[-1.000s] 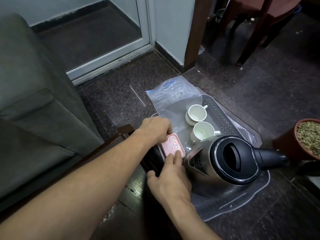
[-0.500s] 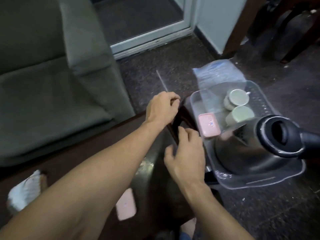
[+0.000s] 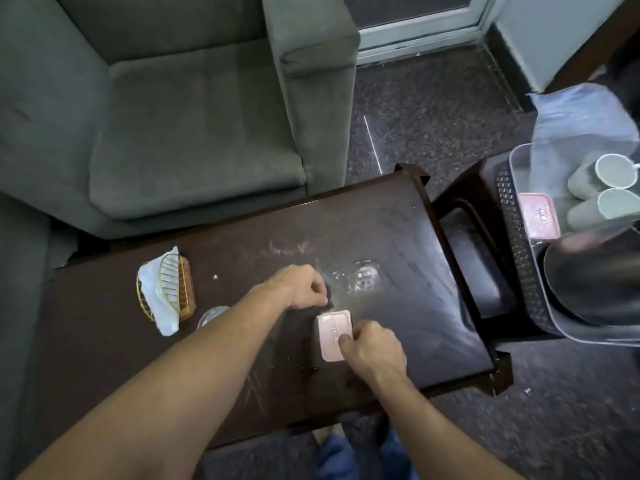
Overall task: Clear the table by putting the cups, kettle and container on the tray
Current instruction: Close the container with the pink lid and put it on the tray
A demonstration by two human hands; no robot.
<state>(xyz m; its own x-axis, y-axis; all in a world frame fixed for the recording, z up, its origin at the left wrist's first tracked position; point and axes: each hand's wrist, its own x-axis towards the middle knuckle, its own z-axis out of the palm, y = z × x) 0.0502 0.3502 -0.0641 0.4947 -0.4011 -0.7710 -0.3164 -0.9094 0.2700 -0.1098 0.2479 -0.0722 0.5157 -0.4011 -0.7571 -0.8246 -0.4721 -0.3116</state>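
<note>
Nearest, the right hand grips the pink container from its right side, fingers curled round the edge and the thumb pressed on the lid. The container lies flat on the table, its long axis running away from the person. Just beyond it the left hand rests on the table with fingers curled under; nothing shows in its grasp. Farther left stands a wire napkin holder. The tray sits off the table's right end, to the right of both hands and farther away, so the right hand is the nearer one for the carry. It already holds the kettle, the two cups and a second pink box; free room there looks tight.
</note>
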